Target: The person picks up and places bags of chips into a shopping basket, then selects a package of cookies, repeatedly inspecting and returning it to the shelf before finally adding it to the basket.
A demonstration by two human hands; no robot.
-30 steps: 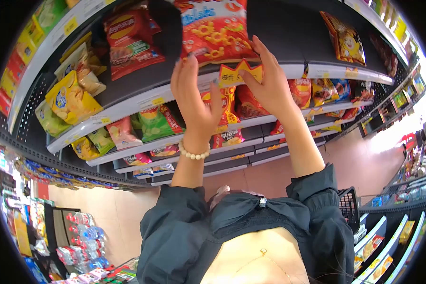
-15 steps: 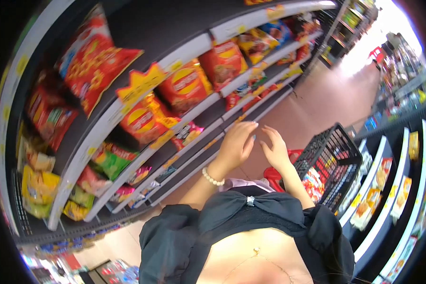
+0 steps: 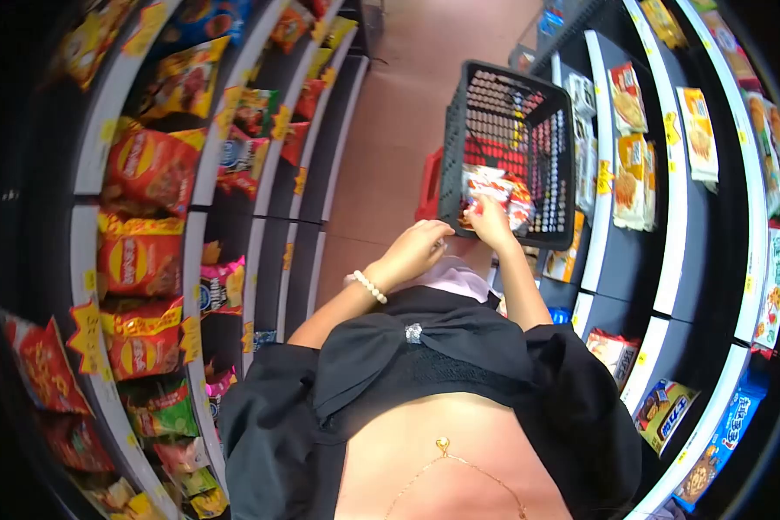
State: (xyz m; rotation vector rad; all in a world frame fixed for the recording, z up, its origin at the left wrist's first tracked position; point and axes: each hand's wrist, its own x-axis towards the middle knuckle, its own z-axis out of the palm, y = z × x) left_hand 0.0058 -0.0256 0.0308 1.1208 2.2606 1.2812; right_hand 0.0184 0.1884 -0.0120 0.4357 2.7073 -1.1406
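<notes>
A black plastic shopping basket [image 3: 456, 139] stands in front of me, slightly to the right. Inside its near end lies a red and white snack bag [image 3: 490, 180]. My right hand [image 3: 491, 224] reaches over the near rim, its fingers bent in against the bag. Left of the basket, my left hand [image 3: 418, 247] hovers at waist height with nothing in it, fingers stretched loosely toward the right. A pale bead bracelet [image 3: 369, 287] circles the left wrist.
Shelves on the left hold red chip bags [image 3: 143, 260] and other bright snack packs. On the right, another shelf [image 3: 659, 277] carries packaged biscuits [image 3: 634, 182] close beside the basket. Something red [image 3: 430, 185] shows under the basket's left side, on the aisle floor [image 3: 390, 156].
My view has turned right, bringing the basket to the front. The right hand has moved from empty air beside the left hand to the snack bag in the basket.
</notes>
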